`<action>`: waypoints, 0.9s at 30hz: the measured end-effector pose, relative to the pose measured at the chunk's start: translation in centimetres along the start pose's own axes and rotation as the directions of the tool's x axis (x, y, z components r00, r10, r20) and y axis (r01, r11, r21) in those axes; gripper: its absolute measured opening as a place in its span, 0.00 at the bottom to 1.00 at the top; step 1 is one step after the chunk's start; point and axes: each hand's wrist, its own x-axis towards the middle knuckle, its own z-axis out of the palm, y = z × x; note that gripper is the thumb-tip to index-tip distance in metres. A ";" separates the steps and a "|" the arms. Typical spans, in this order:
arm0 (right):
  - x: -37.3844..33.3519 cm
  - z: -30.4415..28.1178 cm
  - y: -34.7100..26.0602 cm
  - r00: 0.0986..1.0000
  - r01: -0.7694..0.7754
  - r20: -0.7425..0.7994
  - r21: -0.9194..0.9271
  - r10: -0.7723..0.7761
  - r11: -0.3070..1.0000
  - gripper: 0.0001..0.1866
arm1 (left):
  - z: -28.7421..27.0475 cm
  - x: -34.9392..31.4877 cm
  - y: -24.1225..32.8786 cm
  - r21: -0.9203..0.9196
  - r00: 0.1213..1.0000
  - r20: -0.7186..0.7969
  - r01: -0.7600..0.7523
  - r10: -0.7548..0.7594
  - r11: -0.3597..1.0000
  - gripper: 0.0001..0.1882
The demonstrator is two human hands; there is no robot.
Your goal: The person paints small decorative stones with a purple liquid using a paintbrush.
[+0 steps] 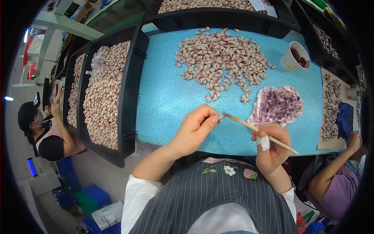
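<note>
My left hand (198, 126) pinches a small pale figurine-like piece (221, 116) between thumb and fingertips, above the blue mat; its exact kind is too small to make out. My right hand (274, 145) grips a thin paintbrush (249, 126) with a light wooden handle, a white wrap around one finger. The brush's purple-stained tip meets the piece or lies right beside it. Just beyond my right hand is a crumpled white cloth or tissue (277, 105) blotched with purple. A loose heap of similar pale, pink-tinged pieces (224, 56) spreads over the mat farther off.
A paper cup (295, 57) with dark red-brown contents stands at the far right. Black trays of pieces (126, 97) flank the mat on the left, with another tray (218, 21) at the back. Co-workers sit left (54, 132) and right (331, 183). Brown cardboard (325, 142) holds darker pieces.
</note>
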 end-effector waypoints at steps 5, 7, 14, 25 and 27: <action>0.0 0.0 -0.4 0.998 -0.040 -0.043 0.074 0.043 0.996 0.06 | -0.2 0.0 1.1 0.145 0.999 -0.037 -0.001 0.006 0.989 0.07; 0.0 0.2 -0.2 0.999 -0.033 -0.006 0.058 0.034 0.998 0.06 | -0.2 -0.1 1.2 0.143 0.998 -0.054 0.030 -0.022 0.989 0.07; 0.2 0.1 0.2 0.991 -0.076 -0.109 0.051 0.081 0.996 0.06 | -1.2 -0.7 1.4 0.061 0.978 -0.195 -0.067 0.077 0.996 0.08; -0.3 -0.7 0.2 0.979 -0.141 -0.135 0.112 0.156 0.984 0.06 | -3.6 2.9 -0.6 0.561 0.964 -0.104 -0.147 0.245 0.815 0.15; -0.3 -0.8 0.1 0.977 -0.150 -0.135 0.121 0.166 0.981 0.07 | -3.5 3.4 -1.3 0.630 0.969 -0.019 -0.179 0.246 0.756 0.10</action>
